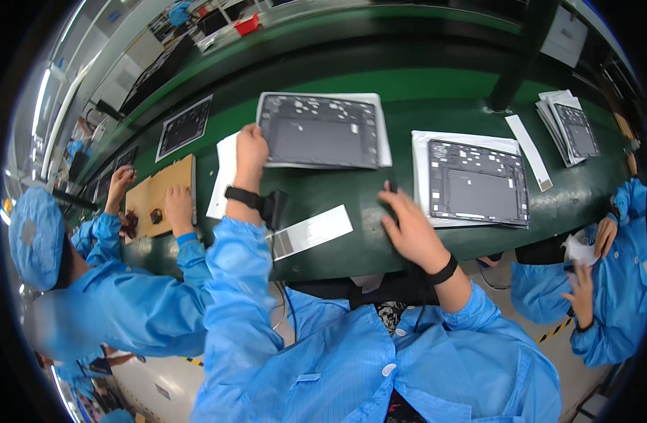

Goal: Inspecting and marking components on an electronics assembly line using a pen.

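Note:
My left hand [251, 149] is closed on the left edge of a dark grey tablet back housing [323, 134], thumb side over the rim. That housing lies over a white sheet [385, 134] and carries many small pale pieces. My right hand [411, 229] hovers over the green table, thumb and fingers apart, with a small dark spot by the fingertips that I cannot make out. Right of it, a second tablet housing [478, 183] rests on white sheets [420, 169]. Between my forearms lies a white strip with a grey end [315, 231].
A white sheet [223, 176] lies left of my left wrist. Farther right are another white strip [528, 151], a stack of housings with sheets [574, 130] and a dark post [517, 63]. Co-workers in blue sit on both sides; the left one works at a cardboard piece [172, 190].

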A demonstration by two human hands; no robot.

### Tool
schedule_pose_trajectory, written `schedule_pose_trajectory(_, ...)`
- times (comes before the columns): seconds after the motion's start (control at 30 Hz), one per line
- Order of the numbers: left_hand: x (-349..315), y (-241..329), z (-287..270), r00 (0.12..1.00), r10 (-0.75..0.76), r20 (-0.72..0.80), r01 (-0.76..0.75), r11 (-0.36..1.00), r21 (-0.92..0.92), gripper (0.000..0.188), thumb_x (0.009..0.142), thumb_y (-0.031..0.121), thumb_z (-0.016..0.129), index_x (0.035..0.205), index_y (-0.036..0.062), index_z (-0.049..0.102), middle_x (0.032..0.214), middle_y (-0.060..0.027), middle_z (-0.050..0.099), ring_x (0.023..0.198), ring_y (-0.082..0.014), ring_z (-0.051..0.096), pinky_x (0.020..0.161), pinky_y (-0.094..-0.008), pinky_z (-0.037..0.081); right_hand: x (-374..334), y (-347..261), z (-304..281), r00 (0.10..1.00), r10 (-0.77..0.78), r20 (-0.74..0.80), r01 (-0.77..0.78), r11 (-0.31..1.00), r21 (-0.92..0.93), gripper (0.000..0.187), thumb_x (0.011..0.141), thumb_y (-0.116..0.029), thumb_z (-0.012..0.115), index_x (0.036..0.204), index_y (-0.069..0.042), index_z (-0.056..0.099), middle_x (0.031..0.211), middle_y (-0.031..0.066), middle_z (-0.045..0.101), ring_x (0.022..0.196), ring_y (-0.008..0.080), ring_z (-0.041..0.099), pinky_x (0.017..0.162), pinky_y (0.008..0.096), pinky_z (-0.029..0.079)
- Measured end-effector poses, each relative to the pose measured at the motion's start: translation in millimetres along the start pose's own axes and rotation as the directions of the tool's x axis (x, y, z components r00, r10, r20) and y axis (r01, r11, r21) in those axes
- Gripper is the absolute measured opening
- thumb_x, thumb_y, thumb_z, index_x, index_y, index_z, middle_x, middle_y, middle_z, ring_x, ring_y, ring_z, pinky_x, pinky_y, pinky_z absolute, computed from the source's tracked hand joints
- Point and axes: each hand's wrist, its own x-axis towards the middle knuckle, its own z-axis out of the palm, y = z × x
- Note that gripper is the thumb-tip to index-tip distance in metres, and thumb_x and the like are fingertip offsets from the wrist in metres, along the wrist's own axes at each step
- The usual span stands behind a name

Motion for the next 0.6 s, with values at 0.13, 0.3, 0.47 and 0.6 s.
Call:
schedule_pose_trajectory(0.13, 85, -7, 40, 0.999, 0.050, -0.003, -0.050, 0.997, -0.053, 0.028, 0.095, 0.009, 0.050, 0.116, -0.0063, 0.060, 0.106, -0.0227, 0.067, 0.096, -0.0312, 0.065, 0.084, -0.0369, 0.049, -33, 0, -6, 0.993, -0.049, 0.112, 0.058, 0.995, -0.083, 0.046, 0.086, -0.011, 0.064, 0.130, -0.007, 0.050, 0.128, 0.0213, 0.053, 0.129, 0.0394, 0.043, 0.105, 0.0467, 0.040)
schedule_pose_trajectory(0.3, 195, -92, 54, 0.989, 0.139, 0.045, -0.144, 0.978, 0.150, 0.031, 0.091, 0.010, 0.053, 0.117, -0.0048, 0.061, 0.109, -0.0242, 0.066, 0.104, -0.0351, 0.064, 0.089, -0.0391, 0.049, -38, -2, -1, 0.986, -0.145, 0.086, 0.160, 0.964, -0.213, 0.042, 0.086, -0.017, 0.064, 0.126, -0.009, 0.054, 0.131, 0.0157, 0.053, 0.133, 0.0346, 0.041, 0.105, 0.0457, 0.041)
schedule_pose_trajectory(0.47, 225, -117, 37, 0.990, 0.125, 0.072, -0.143, 0.794, 0.591, 0.035, 0.090, 0.020, 0.050, 0.119, 0.0017, 0.060, 0.114, -0.0253, 0.064, 0.108, -0.0400, 0.061, 0.097, -0.0443, 0.046, -38, -6, 7, 0.978, -0.206, 0.030, 0.204, 0.922, -0.328, 0.037, 0.087, -0.023, 0.062, 0.121, -0.010, 0.058, 0.126, 0.0121, 0.056, 0.131, 0.0304, 0.044, 0.101, 0.0446, 0.043)
schedule_pose_trajectory(0.6, 131, 17, 116, 0.993, 0.060, -0.103, 0.025, 0.736, 0.676, 0.041, 0.090, 0.030, 0.053, 0.118, 0.0008, 0.059, 0.118, -0.0281, 0.061, 0.113, -0.0482, 0.055, 0.096, -0.0510, 0.045, -47, 11, -1, 0.981, -0.193, -0.016, 0.174, 0.912, -0.371, 0.034, 0.084, -0.016, 0.064, 0.117, -0.009, 0.060, 0.117, 0.0108, 0.060, 0.118, 0.0294, 0.054, 0.093, 0.0412, 0.048)
